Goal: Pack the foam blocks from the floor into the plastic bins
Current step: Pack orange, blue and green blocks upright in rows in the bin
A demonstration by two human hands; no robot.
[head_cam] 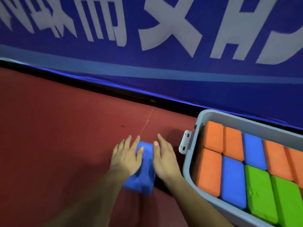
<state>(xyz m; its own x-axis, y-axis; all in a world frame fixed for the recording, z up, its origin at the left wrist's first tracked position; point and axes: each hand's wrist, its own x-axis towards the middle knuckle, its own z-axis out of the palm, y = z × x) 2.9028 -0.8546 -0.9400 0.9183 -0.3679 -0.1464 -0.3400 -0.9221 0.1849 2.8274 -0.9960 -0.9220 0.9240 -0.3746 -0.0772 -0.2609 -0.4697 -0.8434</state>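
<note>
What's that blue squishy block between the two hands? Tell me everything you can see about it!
The blue foam block is brick-shaped with rounded corners and looks soft, matte and spongy. It points away from the person, low at the red floor; whether it is lifted is unclear. The left hand and right hand press its long sides with straight fingers, and its top wrinkles between them. It is left of the grey plastic bin, not touching it.
</note>
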